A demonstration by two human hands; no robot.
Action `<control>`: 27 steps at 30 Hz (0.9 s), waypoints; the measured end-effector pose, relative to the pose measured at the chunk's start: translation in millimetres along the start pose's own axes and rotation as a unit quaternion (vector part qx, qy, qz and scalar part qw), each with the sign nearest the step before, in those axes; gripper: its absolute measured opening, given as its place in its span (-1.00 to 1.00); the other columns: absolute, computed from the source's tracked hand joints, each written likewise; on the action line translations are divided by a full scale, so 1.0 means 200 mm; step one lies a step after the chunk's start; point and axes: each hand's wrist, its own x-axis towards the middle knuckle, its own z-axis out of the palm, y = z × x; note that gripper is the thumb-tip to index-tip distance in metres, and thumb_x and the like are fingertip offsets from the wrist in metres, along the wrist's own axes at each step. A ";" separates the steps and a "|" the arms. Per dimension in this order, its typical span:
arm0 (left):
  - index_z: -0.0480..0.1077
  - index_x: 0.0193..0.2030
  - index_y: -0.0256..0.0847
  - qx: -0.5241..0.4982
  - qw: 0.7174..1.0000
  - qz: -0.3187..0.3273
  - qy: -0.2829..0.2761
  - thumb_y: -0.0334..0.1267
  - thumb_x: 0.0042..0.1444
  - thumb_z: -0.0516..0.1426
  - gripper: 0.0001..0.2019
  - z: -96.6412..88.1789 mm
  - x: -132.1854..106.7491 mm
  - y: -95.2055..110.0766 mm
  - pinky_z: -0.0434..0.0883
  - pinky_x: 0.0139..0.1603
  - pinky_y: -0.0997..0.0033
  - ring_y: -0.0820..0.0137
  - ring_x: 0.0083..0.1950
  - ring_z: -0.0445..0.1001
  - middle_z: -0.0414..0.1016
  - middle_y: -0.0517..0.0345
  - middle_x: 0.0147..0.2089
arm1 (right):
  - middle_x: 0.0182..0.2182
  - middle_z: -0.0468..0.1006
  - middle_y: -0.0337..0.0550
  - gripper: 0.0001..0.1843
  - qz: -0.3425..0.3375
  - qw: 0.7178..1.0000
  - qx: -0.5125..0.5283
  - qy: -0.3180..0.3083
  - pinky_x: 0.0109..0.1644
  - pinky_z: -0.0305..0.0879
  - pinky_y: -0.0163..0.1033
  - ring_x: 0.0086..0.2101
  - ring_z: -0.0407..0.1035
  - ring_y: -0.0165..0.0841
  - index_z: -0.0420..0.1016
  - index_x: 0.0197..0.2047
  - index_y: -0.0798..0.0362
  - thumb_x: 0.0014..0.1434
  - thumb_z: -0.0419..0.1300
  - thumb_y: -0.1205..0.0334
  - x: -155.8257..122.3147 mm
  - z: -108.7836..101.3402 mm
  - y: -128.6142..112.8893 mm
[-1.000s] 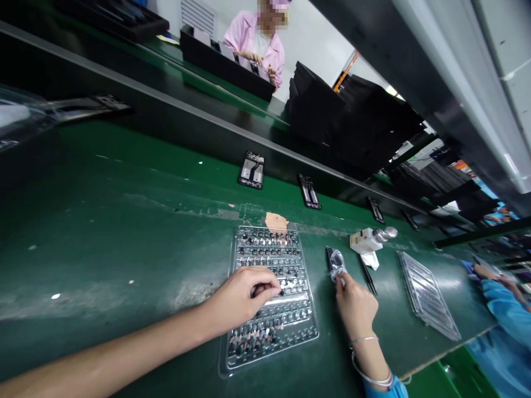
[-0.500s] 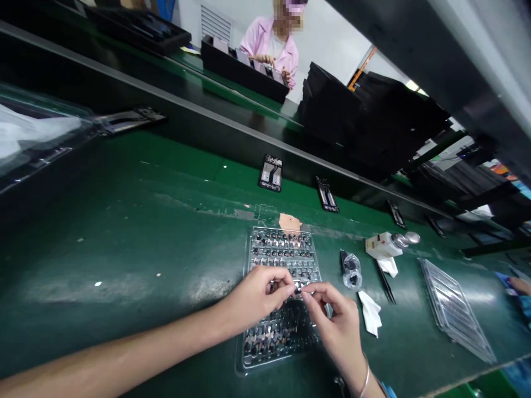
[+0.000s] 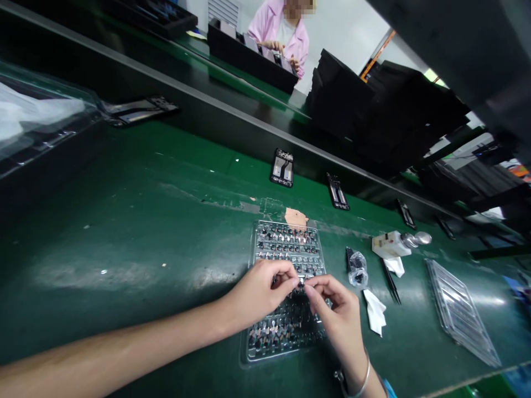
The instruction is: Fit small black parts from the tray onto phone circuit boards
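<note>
Both hands meet over a clear plastic tray (image 3: 286,354) whose rows hold many small dark electronic parts. My left hand (image 3: 265,284) is closed in a pinch on one small dark part (image 3: 301,283), with thumb and forefinger together. From the other side, my right hand (image 3: 336,304) pinches at the same part; its exact shape is too small to make out. The fingertips of the two hands nearly touch, just above the tray. Hands and wrists cover part of the tray's middle rows.
Phone frames (image 3: 282,167) lie along the back ledge. To the right are a white bottle (image 3: 390,244), black tweezers (image 3: 392,283), a bagged part (image 3: 357,269), white wipes (image 3: 375,312) and stacked clear trays (image 3: 462,312). A person (image 3: 282,33) sits across behind a black box (image 3: 249,58).
The view has shifted slightly, so the bench things sit further right in the picture. Both hands stay together over the tray, still pinching the small part.
</note>
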 end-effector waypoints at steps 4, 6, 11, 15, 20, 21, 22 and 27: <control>0.33 -0.46 -0.26 0.014 1.000 0.009 0.004 -0.33 0.10 0.00 -0.83 0.00 0.00 0.00 0.07 -0.56 0.57 0.60 -0.62 0.05 0.18 0.35 -0.63 | -0.70 0.29 -0.36 -0.86 0.011 1.000 0.014 -0.011 -0.52 0.07 -0.37 -0.64 0.16 -0.49 0.44 -0.38 0.07 0.09 0.16 0.18 0.01 0.00 0.00; 0.33 -0.47 -0.26 0.013 1.000 0.011 0.005 -0.32 0.10 0.00 -0.83 0.00 0.00 0.01 0.05 -0.57 0.57 0.60 -0.63 0.04 0.17 0.35 -0.62 | -0.71 0.29 -0.36 -0.85 0.020 0.999 0.028 -0.019 -0.53 0.05 -0.37 -0.64 0.15 -0.49 0.43 -0.39 0.08 0.09 0.16 0.17 0.01 0.00 0.00; 0.33 -0.47 -0.27 0.008 1.000 -0.002 -0.001 -0.32 0.09 0.00 -0.83 0.00 0.00 0.01 0.06 -0.57 0.56 0.59 -0.63 0.06 0.21 0.33 -0.63 | -0.70 0.28 -0.36 -0.84 0.036 0.996 0.075 -0.033 -0.53 0.04 -0.37 -0.64 0.14 -0.50 0.40 -0.40 0.08 0.08 0.17 0.16 0.02 0.00 0.01; 0.33 -0.47 -0.27 -0.006 1.000 -0.013 -0.007 -0.33 0.09 -0.01 -0.82 -0.01 0.00 0.02 0.07 -0.58 0.57 0.59 -0.62 0.10 0.22 0.33 -0.63 | -0.69 0.29 -0.36 -0.85 0.030 0.997 0.061 -0.021 -0.52 0.07 -0.37 -0.64 0.16 -0.50 0.41 -0.38 0.07 0.07 0.18 0.16 0.02 0.01 0.00; 0.32 -0.49 -0.28 0.003 1.000 -0.013 -0.005 -0.35 0.08 0.00 -0.83 -0.01 0.00 0.02 0.07 -0.58 0.58 0.60 -0.62 0.10 0.23 0.33 -0.62 | -0.69 0.32 -0.35 -0.86 0.026 0.998 0.059 -0.014 -0.52 0.08 -0.37 -0.64 0.16 -0.50 0.41 -0.38 0.07 0.06 0.19 0.17 0.01 0.01 0.00; 0.32 -0.49 -0.28 0.005 1.000 -0.010 -0.005 -0.35 0.09 0.00 -0.83 -0.01 0.00 0.02 0.06 -0.58 0.58 0.60 -0.62 0.10 0.23 0.33 -0.63 | -0.69 0.31 -0.36 -0.85 0.030 0.997 0.064 -0.015 -0.52 0.07 -0.38 -0.64 0.16 -0.50 0.41 -0.39 0.08 0.06 0.19 0.17 0.01 0.01 0.00; 0.32 -0.49 -0.27 0.009 1.000 -0.005 -0.004 -0.35 0.09 0.00 -0.83 -0.01 0.00 0.02 0.06 -0.58 0.58 0.61 -0.63 0.08 0.22 0.33 -0.63 | -0.69 0.31 -0.36 -0.85 0.036 0.997 0.072 -0.018 -0.53 0.06 -0.38 -0.64 0.15 -0.51 0.40 -0.40 0.08 0.06 0.19 0.16 0.01 0.02 -0.01; 0.33 -0.50 -0.27 0.040 0.999 0.024 -0.001 -0.35 0.08 0.01 -0.83 0.00 0.00 0.00 0.04 -0.59 0.58 0.60 -0.63 0.01 0.16 0.35 -0.64 | -0.68 0.29 -0.37 -0.84 0.046 0.993 0.105 -0.035 -0.55 0.00 -0.38 -0.64 0.12 -0.52 0.37 -0.42 0.07 0.07 0.18 0.16 0.02 0.02 -0.01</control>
